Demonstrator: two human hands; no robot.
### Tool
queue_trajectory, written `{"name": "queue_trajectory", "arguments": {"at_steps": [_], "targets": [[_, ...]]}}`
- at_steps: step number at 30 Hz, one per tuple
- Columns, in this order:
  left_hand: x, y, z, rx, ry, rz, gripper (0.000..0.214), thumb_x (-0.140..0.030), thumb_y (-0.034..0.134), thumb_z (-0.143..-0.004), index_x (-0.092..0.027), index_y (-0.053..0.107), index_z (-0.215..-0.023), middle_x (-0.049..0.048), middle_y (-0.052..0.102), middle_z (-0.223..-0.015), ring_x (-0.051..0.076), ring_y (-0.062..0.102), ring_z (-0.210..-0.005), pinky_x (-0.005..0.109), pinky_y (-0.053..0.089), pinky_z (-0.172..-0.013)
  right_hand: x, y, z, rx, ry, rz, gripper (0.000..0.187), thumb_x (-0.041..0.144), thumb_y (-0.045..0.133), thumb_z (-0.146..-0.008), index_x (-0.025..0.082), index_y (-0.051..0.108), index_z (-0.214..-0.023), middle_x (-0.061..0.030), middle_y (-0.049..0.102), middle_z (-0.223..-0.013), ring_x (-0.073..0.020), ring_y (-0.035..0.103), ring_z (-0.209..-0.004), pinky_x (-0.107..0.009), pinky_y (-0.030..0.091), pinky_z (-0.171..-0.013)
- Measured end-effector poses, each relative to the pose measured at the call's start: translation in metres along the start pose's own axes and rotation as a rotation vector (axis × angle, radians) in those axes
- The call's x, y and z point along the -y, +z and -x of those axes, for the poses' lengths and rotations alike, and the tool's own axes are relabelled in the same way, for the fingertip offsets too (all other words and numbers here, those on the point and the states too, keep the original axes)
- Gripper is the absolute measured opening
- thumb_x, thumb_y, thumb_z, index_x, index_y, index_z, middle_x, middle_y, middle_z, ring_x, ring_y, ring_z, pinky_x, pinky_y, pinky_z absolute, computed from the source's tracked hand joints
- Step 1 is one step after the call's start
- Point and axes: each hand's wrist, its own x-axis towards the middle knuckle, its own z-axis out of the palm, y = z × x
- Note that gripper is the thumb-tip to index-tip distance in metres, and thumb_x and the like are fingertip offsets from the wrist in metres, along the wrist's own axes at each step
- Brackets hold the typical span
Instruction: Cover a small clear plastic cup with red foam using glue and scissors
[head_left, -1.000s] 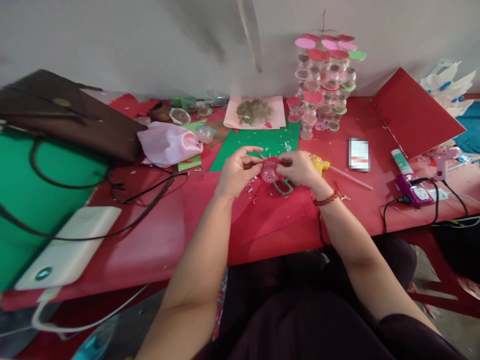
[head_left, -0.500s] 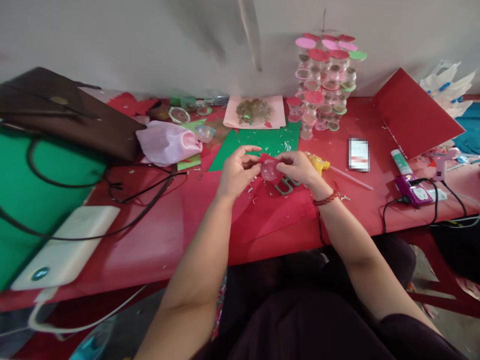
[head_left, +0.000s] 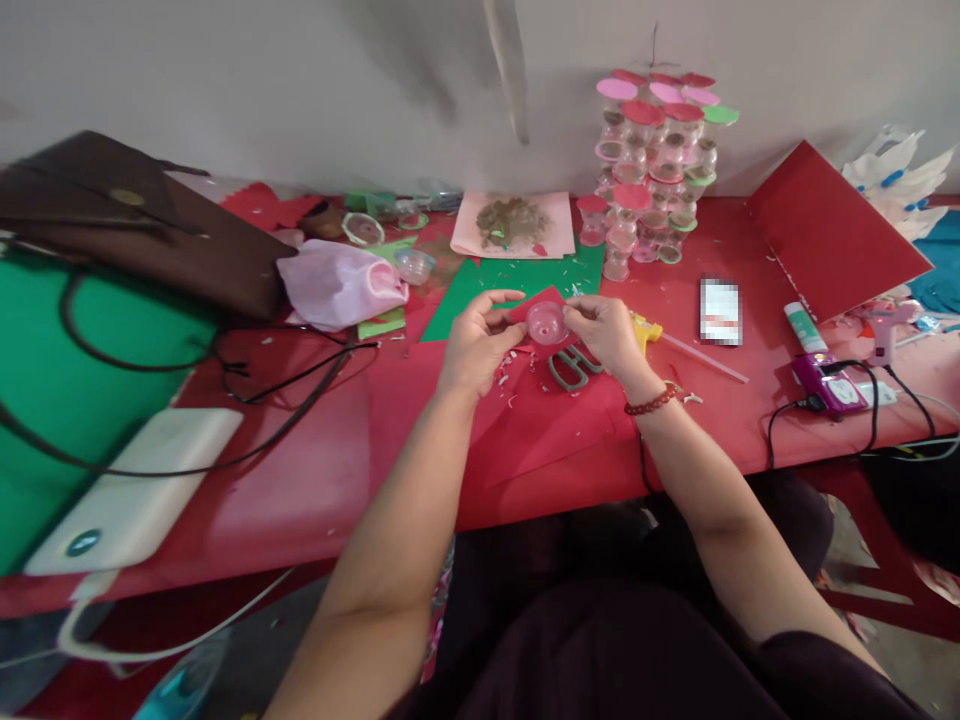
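Above the table, a small clear plastic cup (head_left: 548, 325) rests against a piece of red paper (head_left: 551, 294) behind it. My left hand (head_left: 482, 340) pinches the left side of the pair between thumb and fingers. On the other side, my right hand (head_left: 602, 328) grips the edge with thumb and fingertips closed. The cup's round opening or base faces me, with a small mark at its centre. Scissors (head_left: 568, 370) lie just under the hands, their grey-green handles showing and their blades hidden. A yellow tool (head_left: 648, 330), partly covered by my right hand, lies beside a translucent stick (head_left: 705, 359).
Red sheets (head_left: 420, 420) and a green sheet (head_left: 450, 305) with paper scraps cover the middle. Behind stands a stack of plastic cups (head_left: 651, 170). A brown bag (head_left: 150, 230) and white power bank (head_left: 142, 490) are left; a purple adapter (head_left: 830, 385) with cables is right.
The cup and red paper have turned so that the cup's round face and more of the paper show. My right hand has shifted slightly right. The whole view has moved a little.
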Motion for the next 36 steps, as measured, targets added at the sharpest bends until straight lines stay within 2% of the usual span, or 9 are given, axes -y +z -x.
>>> {"name": "queue_trajectory", "arguments": {"at_steps": [3,7,10,15,21,23,27,33,36], "targets": [[0.006,0.002,-0.002,-0.051,0.005,0.027,0.046,-0.027,0.082,-0.062,-0.023,0.066,-0.105,-0.0069,0.057,-0.066,0.010,0.058,-0.059,0.023,0.053,-0.063,0.004,0.002,0.001,-0.038,0.041,-0.067,0.018,0.032,0.051,-0.080,0.021,0.050,-0.065,0.0048,0.037,-0.063,-0.0107,0.034,-0.063,-0.027,0.027,-0.059],[0.004,-0.002,-0.003,-0.089,0.061,-0.018,0.047,-0.025,0.080,-0.063,-0.024,0.065,-0.108,-0.0053,0.062,-0.072,0.009,0.057,-0.060,0.020,0.047,-0.059,0.010,-0.002,0.005,0.085,0.096,-0.105,0.017,0.030,0.054,-0.076,0.023,0.044,-0.064,0.0071,0.033,-0.059,-0.0087,0.031,-0.057,-0.026,0.023,-0.055],[-0.004,-0.006,-0.002,0.005,0.063,-0.089,0.047,-0.023,0.078,-0.064,-0.022,0.067,-0.110,-0.0037,0.065,-0.074,0.010,0.056,-0.060,0.021,0.045,-0.057,0.011,-0.008,0.006,0.183,0.112,-0.025,0.020,0.031,0.054,-0.076,0.023,0.042,-0.062,0.0077,0.033,-0.057,-0.0078,0.029,-0.054,-0.026,0.020,-0.053],[-0.014,-0.012,0.003,0.149,0.032,-0.152,0.049,-0.022,0.074,-0.062,-0.020,0.071,-0.112,-0.0026,0.068,-0.074,0.010,0.056,-0.059,0.022,0.043,-0.058,0.016,-0.019,0.007,0.387,0.077,0.059,0.014,0.030,0.057,-0.074,0.021,0.050,-0.066,0.0080,0.037,-0.057,-0.0079,0.034,-0.054,-0.026,0.023,-0.053],[-0.013,-0.012,0.004,0.298,0.056,-0.257,0.051,-0.020,0.072,-0.062,-0.019,0.072,-0.114,-0.0028,0.068,-0.071,0.011,0.055,-0.061,0.023,0.040,-0.059,0.018,-0.022,0.006,0.433,-0.026,0.146,0.027,0.028,0.053,-0.075,0.023,0.036,-0.055,0.0079,0.032,-0.054,-0.0073,0.030,-0.054,-0.028,0.022,-0.056],[-0.013,-0.012,0.004,0.272,0.060,-0.248,0.050,-0.020,0.072,-0.063,-0.019,0.072,-0.113,-0.0027,0.068,-0.072,0.011,0.054,-0.060,0.023,0.040,-0.058,0.017,-0.021,0.006,0.407,-0.033,0.171,0.026,0.027,0.053,-0.074,0.022,0.037,-0.055,0.0075,0.032,-0.055,-0.0077,0.030,-0.056,-0.029,0.022,-0.057],[-0.013,-0.012,0.001,0.146,0.040,-0.160,0.047,-0.026,0.077,-0.063,-0.021,0.070,-0.109,-0.0018,0.069,-0.075,0.011,0.056,-0.059,0.023,0.042,-0.057,0.012,-0.015,0.005,0.263,-0.044,0.162,0.023,0.029,0.053,-0.076,0.021,0.043,-0.057,0.0063,0.034,-0.058,-0.0091,0.032,-0.060,-0.028,0.024,-0.059],[-0.003,-0.005,-0.002,-0.028,0.033,-0.069,0.044,-0.028,0.079,-0.062,-0.021,0.067,-0.103,-0.0028,0.066,-0.072,0.010,0.056,-0.059,0.022,0.044,-0.057,0.000,0.006,0.003,-0.020,0.026,-0.029,0.021,0.034,0.051,-0.080,0.021,0.050,-0.064,0.0055,0.035,-0.061,-0.0100,0.031,-0.060,-0.028,0.025,-0.058],[0.003,-0.002,-0.003,-0.137,0.042,-0.025,0.040,-0.024,0.074,-0.063,-0.022,0.064,-0.102,-0.0049,0.061,-0.068,0.010,0.053,-0.056,0.022,0.041,-0.056,0.000,0.014,0.005,-0.030,0.085,-0.092,0.016,0.031,0.052,-0.078,0.021,0.051,-0.066,0.0060,0.036,-0.061,-0.0098,0.031,-0.059,-0.027,0.025,-0.056]]}}
